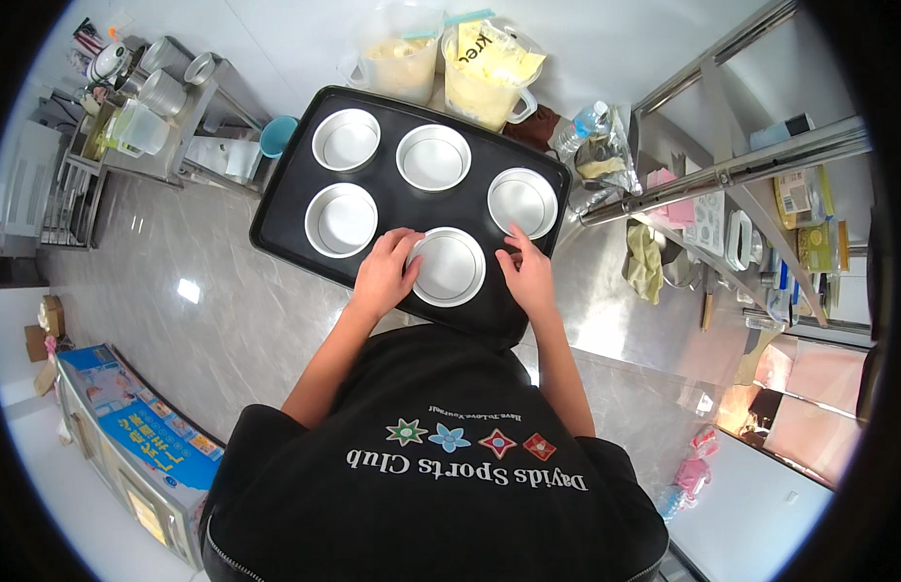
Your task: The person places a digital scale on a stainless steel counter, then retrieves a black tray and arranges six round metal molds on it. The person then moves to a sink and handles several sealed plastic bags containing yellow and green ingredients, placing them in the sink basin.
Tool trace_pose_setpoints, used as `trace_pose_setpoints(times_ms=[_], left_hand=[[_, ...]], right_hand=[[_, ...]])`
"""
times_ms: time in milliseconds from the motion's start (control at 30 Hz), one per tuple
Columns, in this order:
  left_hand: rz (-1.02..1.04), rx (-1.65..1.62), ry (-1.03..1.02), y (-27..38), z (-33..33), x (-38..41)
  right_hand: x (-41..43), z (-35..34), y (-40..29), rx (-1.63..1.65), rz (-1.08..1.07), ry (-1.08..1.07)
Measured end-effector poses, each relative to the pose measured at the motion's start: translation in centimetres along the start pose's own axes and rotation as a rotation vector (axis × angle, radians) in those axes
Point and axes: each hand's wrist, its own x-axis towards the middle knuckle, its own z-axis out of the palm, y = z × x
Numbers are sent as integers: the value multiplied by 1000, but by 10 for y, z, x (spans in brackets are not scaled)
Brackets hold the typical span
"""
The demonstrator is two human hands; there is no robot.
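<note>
Before me lies a black baking tray with several round silver cake tins standing on it. My left hand is at the left rim of the near middle tin, fingers bent and thumb beside the rim; whether it grips is unclear. My right hand is between that tin and the right tin, fingers apart, index fingertip by the right tin's near rim, holding nothing. The other tins are the far left tin, the far middle tin and the near left tin.
Two plastic jugs with pale yellow contents stand behind the tray. A water bottle lies behind its right corner. Metal shelving rises at the right. A side rack at the left holds stacked tins; a teal container sits near the tray.
</note>
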Motion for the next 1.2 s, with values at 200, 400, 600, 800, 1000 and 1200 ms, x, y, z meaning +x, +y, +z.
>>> trace_pose_setpoints(times_ms=[200, 400, 600, 800, 1000, 1200], left_hand=[[186, 164, 45, 2, -4, 56], [235, 332, -72, -10, 22, 79], [241, 307, -77, -5, 13, 66], [52, 401, 26, -44, -35, 25], [59, 561, -50, -73, -48, 6], [99, 539, -89, -78, -54, 6]], right_hand=[[13, -2, 6, -66, 35, 26], [0, -8, -24, -119, 59, 60], [-24, 13, -48, -155, -184, -7], [-32, 31, -41, -19, -82, -2], [-32, 44, -40, 9, -97, 65], [-30, 49, -46, -77, -38, 136]])
